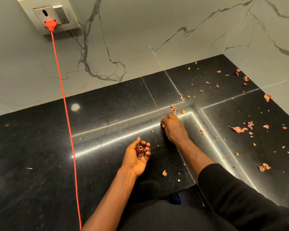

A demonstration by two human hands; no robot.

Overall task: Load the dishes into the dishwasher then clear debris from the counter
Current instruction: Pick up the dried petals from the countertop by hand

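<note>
Onion-skin scraps [238, 129] litter the black worktop [40, 147], mostly right — left hand [137, 155] lies palm-up, fingers [147, 144] curled into a cup to bank the gathered pile, while right hand [173, 127], knuckles up, fingers bunched, apparently pinches another flake off the stone.

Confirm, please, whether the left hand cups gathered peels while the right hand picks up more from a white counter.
Not quite: the head view shows the counter is black, not white. The left hand does cup gathered peels while the right hand picks up more.
</note>
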